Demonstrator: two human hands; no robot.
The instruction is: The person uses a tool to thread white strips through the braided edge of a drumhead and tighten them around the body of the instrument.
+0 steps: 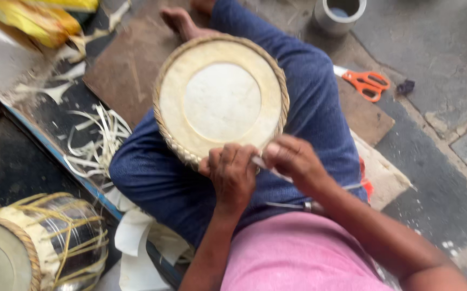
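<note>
A round drum head (221, 99) with pale skin and a braided cane rim rests on my lap, over blue trousers. My left hand (232, 173) grips the near edge of the rim, fingers curled over it. Beside it my right hand (293, 159) pinches a thin pale strip (271, 171) that runs between the two hands at the rim. A slim metal tool (303, 205) lies across my lap below the hands.
A finished drum (39, 245) with yellow lacing lies at lower left. Pale strip offcuts (96, 141) litter the floor at left. Orange-handled scissors (366, 83) lie at upper right, near a grey cup (337, 13). My bare foot (182, 21) shows at top.
</note>
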